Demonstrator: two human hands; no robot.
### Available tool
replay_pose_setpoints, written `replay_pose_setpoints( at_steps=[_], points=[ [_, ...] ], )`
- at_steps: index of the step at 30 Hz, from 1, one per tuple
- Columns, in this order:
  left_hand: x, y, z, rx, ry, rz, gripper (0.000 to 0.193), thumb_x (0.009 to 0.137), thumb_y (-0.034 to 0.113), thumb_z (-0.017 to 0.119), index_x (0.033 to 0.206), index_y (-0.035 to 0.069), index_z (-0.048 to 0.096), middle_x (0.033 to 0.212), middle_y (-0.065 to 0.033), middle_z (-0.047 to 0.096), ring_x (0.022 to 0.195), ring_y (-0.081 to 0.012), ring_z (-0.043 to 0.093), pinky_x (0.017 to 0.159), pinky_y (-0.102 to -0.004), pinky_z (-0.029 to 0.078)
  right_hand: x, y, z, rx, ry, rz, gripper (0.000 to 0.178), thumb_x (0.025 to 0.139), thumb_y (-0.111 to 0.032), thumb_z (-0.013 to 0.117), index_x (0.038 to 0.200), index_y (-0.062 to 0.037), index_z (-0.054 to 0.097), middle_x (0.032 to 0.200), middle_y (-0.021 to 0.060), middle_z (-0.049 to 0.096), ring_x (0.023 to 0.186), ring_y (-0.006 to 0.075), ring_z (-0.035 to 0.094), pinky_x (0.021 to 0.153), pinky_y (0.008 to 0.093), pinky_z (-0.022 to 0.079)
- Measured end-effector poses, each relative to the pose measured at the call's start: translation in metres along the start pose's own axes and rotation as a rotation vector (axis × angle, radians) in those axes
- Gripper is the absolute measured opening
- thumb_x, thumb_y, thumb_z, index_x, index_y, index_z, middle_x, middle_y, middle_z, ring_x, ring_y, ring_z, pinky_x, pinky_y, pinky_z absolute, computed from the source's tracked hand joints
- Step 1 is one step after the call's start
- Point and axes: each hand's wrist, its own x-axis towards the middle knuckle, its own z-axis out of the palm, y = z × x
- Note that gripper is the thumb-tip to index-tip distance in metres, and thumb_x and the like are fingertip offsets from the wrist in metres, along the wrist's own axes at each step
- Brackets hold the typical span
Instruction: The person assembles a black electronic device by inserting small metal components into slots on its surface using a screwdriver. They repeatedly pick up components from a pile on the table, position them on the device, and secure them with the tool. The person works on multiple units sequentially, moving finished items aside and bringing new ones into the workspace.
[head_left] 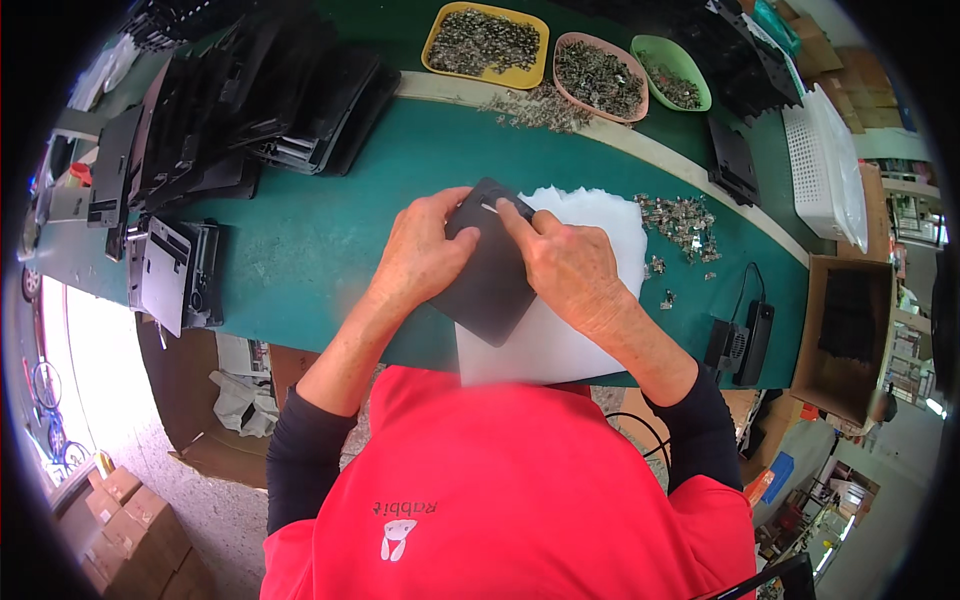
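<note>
A flat dark grey panel [485, 290] with rounded corners is tilted in front of me, over a white padded sheet [605, 220] on the green table. My left hand [425, 250] grips its left edge, thumb lying on the face. My right hand [570, 270] is at the upper right edge, index finger pressing beside a small pale slot or piece near the top corner. Its other fingers curl at the edge, and what is under them is hidden. Small metal clips [685, 225] lie loose to the right of the sheet.
Beyond a pale strip stand a yellow tray [432, 60], a pink tray [562, 45] and a green tray [640, 48] of small metal parts. Black panels [330, 110] are stacked at left. A black power adapter [760, 330] and an open carton [880, 310] sit at right.
</note>
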Motion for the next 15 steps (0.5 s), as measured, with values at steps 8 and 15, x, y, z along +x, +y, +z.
replay_pose_setpoints(
  at_steps=[8, 15],
  points=[
    [0.002, -0.0003, 0.0013, -0.046, -0.006, -0.044, 0.046, 0.081, 0.008, 0.059, 0.126, -0.002, 0.06, 0.106, -0.0196, 0.069, 0.093, -0.0296, 0.067, 0.083, -0.0373, 0.052, 0.0066, -0.0049, -0.0046, -0.034, -0.116, -0.005, 0.049, 0.082, -0.01, 0.061, 0.131, -0.0053, 0.057, 0.086, 0.0093, 0.065, 0.063, 0.0225, 0.068, 0.058, 0.0331, 0.054],
    [0.0024, -0.0009, 0.0029, -0.056, -0.013, -0.048, 0.046, 0.081, 0.008, 0.058, 0.125, -0.005, 0.059, 0.109, -0.0241, 0.068, 0.103, -0.0369, 0.065, 0.091, -0.0411, 0.05, 0.0076, 0.0031, -0.0002, -0.031, -0.051, -0.053, 0.056, 0.076, -0.004, 0.065, 0.132, -0.0085, 0.058, 0.077, 0.006, 0.061, 0.058, 0.0203, 0.064, 0.05, 0.0318, 0.05]
  ],
)
